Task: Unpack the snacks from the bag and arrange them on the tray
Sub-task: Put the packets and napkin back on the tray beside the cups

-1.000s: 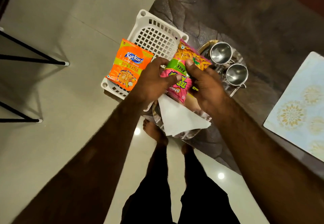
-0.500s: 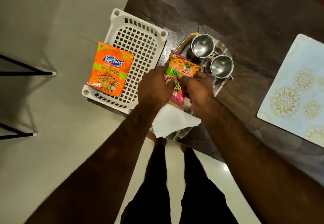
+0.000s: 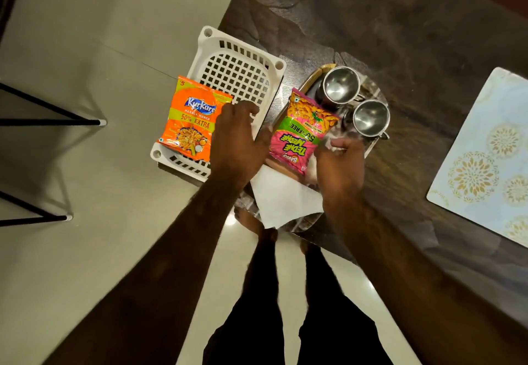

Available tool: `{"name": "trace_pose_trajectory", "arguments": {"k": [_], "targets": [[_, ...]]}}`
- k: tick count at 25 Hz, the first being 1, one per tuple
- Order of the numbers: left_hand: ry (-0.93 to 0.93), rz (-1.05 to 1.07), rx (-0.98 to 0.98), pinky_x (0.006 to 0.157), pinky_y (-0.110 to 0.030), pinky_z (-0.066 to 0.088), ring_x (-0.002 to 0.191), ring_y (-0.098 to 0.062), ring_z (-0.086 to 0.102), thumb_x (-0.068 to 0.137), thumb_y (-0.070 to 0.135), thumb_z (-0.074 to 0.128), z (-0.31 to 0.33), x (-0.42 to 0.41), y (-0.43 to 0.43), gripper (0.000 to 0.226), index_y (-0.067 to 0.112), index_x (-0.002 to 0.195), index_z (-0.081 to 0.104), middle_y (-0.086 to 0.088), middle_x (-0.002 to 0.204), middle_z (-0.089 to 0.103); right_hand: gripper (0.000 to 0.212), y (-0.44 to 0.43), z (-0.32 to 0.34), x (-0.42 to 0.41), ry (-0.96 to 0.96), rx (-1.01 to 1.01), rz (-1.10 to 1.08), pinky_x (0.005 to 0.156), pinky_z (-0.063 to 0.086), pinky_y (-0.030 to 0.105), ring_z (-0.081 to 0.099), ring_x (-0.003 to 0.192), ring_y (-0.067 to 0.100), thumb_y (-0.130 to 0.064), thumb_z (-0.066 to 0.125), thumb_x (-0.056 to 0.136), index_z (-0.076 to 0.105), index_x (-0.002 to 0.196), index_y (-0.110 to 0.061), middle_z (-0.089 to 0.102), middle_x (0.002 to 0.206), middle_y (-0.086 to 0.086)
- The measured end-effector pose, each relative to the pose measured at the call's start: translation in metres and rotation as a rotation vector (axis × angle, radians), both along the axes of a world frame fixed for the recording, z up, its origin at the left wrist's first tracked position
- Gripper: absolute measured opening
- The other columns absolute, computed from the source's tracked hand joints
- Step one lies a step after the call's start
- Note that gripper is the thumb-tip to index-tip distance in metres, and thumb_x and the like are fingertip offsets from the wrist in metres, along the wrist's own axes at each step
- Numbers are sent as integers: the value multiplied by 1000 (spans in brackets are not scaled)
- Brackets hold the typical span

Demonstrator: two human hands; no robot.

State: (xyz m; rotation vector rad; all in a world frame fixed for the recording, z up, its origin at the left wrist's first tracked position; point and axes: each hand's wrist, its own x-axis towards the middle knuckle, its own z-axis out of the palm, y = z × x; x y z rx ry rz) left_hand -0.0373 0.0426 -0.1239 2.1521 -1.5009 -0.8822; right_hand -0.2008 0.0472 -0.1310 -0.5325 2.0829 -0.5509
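A pink and green Tedhe Medhe snack packet (image 3: 300, 133) lies on the steel tray (image 3: 310, 83), partly over a white paper napkin (image 3: 285, 199). An orange Kurkure packet (image 3: 193, 124) rests on the near left of a white lattice basket (image 3: 237, 70). My left hand (image 3: 237, 141) hovers open between the two packets, its thumb close to the pink packet's left edge. At that packet's right edge is my right hand (image 3: 340, 164), blurred and with curled fingers; whether it grips the packet is unclear.
Two steel cups (image 3: 341, 84) (image 3: 370, 117) stand at the far end of the tray. A pale patterned placemat (image 3: 483, 153) lies at the right on the dark table (image 3: 371, 21). The basket overhangs the table's left edge. Black stand legs (image 3: 51, 121) cross the floor at left.
Both hands held the pink packet earlier. It now lies lower on the tray, my left hand has come off it and spread, and my right hand has slid to its right edge.
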Motion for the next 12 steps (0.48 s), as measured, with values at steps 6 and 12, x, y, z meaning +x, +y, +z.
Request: {"name": "trace_pose_trajectory", "arguments": {"k": [6, 12], "targets": [[-178, 298, 79, 101, -46, 43, 119, -35, 52, 86, 19, 62, 16, 86, -6, 42, 10, 127, 56, -15, 127, 55, 21, 3, 25, 58, -232, -178, 479, 85, 57, 41, 65, 80, 19, -1, 65, 88, 68, 102, -17, 63, 81, -9], [-157, 236, 320, 108, -51, 42, 130, -32, 53, 91, 34, 66, -2, 134, -12, 64, 12, 146, 42, -12, 142, 55, 56, -28, 10, 132, -359, 55, 586, 85, 60, 38, 68, 97, 18, -9, 70, 84, 49, 135, -21, 67, 109, -1]]}}
